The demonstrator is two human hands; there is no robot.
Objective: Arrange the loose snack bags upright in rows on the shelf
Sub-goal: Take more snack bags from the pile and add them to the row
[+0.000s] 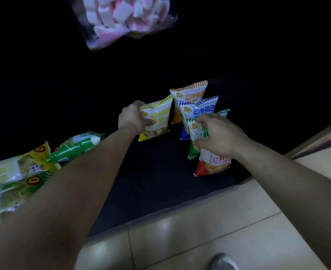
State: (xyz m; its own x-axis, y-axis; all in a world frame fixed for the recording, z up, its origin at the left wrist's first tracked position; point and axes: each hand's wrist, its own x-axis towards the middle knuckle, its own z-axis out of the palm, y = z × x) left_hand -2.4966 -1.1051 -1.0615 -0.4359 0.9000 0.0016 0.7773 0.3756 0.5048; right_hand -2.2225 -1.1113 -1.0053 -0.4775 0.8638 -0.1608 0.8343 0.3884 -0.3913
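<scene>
On the left, a heap of loose bags (18, 172) lay flat on the dark shelf (160, 184). Your left hand (133, 118) gripped the yellow bag (158, 117) upright, starting a second row. Your right hand (217, 136) clasped the green bag (195, 133) in the standing row. Next, I judge, you needed to release both gently without toppling them.

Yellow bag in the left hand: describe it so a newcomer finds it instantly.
On the dark shelf, an upright row of bags runs back from the red bag. The yellow bag stands alone left of that row, gripped by the left hand; it alone has yellow stripes.
</scene>
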